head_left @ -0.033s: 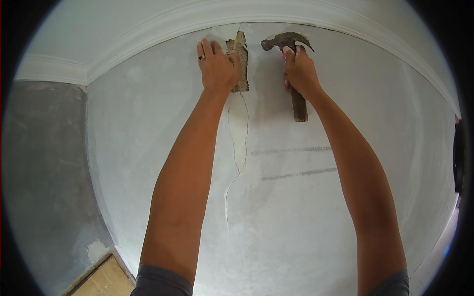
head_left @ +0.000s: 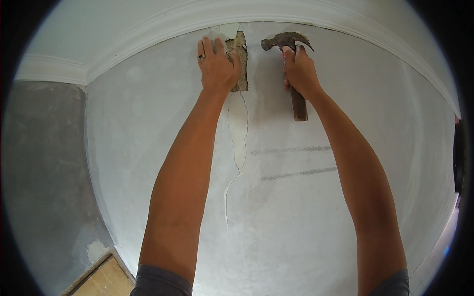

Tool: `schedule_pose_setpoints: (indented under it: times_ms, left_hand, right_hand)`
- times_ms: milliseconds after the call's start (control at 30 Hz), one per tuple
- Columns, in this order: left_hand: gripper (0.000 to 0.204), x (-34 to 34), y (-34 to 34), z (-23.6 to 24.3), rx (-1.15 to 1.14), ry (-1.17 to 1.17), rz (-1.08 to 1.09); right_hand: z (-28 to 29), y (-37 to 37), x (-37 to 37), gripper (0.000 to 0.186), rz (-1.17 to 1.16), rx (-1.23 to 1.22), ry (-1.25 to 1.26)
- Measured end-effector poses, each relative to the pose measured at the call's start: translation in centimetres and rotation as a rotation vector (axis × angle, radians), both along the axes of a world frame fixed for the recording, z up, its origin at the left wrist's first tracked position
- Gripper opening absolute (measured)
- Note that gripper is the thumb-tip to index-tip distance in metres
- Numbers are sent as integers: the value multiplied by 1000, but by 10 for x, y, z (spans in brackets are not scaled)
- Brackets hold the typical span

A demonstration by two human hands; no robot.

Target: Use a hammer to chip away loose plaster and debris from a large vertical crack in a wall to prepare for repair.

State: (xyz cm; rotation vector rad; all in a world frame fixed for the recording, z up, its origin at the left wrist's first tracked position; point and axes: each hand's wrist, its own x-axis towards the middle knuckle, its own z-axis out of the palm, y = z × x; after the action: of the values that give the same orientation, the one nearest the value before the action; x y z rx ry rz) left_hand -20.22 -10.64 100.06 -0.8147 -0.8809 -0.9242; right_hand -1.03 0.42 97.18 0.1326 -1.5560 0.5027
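My left hand, a ring on one finger, rests against the grey wall with its fingers stretched out and apart. Its thumb side overlaps a narrow upright hole where rough brown material is bare. Below the hole, a pale strip with cracked edges runs down into a thin crack. To the right of the hole, my right hand grips a claw hammer by its dark handle, close under the head. The hammer is upright, its striking face toward the hole and its claw toward the right.
White moulding borders the top of the wall. Two dark smudged lines mark the wall below the hammer. At left stands a darker grey wall, with a wooden panel at lower left. A dark object shows at the right rim.
The fingers of my left hand have shifted very slightly upward on the wall. My right hand and the hammer look unmoved.
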Motion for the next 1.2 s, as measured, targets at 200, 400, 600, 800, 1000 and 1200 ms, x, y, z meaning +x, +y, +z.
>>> schedule_pose_setpoints:
  times_ms: [200, 400, 600, 800, 1000, 1200]
  left_hand:
    - [55, -3, -14, -4, -87, 49, 48]
    - [42, -13, -37, -15, -226, 214, -150]
    - [41, -6, -45, -13, -283, 305, 81]
    - [45, -12, -47, -13, -278, 161, -269]
    - [50, -20, -41, -25, -179, 165, -192]
    - [48, -30, -48, -28, -143, 177, -231]
  right_hand:
    - [2, 4, -2, 38, -9, 3, 7]
    - [1, 1, 0, 38, -30, 23, -11]
    - [-1, -1, 0, 38, -13, 3, 2]
    - [-2, -4, 1, 35, 24, -25, -1]
    - [0, -31, -15, 37, 19, 73, 9]
    - [4, -64, -42, 44, 27, 103, -100]
